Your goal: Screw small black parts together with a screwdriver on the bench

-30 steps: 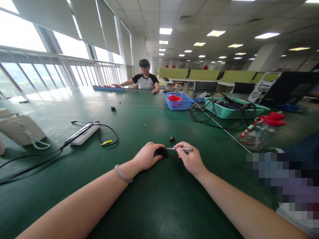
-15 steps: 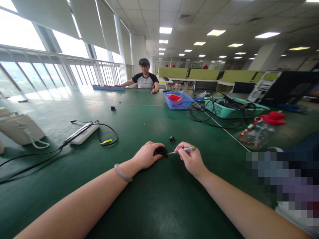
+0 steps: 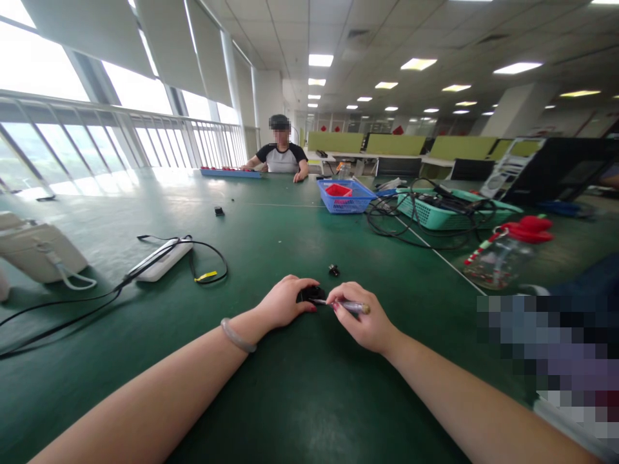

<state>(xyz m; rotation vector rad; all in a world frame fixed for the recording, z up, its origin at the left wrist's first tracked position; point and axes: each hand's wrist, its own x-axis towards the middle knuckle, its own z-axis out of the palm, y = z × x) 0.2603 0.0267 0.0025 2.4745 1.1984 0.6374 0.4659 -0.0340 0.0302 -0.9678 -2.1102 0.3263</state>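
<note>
A small black part (image 3: 310,294) lies on the green table, and my left hand (image 3: 285,301) is closed around its left side, thumb at the near edge. My right hand (image 3: 365,317) grips a thin screwdriver-like tool (image 3: 355,307) with a clear handle and a tan end. Its metal shaft reaches left onto the black part; the exact spot of the tip is too small to make out. Just beyond my hands sits a small dark piece (image 3: 334,270) with shiny bits.
A white power strip (image 3: 164,260) with black cables lies left, near a beige bag (image 3: 41,248). Blue basket (image 3: 345,205), green basket (image 3: 430,219) with cables and a red-lidded bottle (image 3: 503,258) stand right. Across the table a person (image 3: 281,154) sits by a blue tray (image 3: 232,173).
My right hand has moved left and slightly down, bringing the tool's shaft over the black part. My left hand stays nearly still. Across the table, the blue tray has shifted right.
</note>
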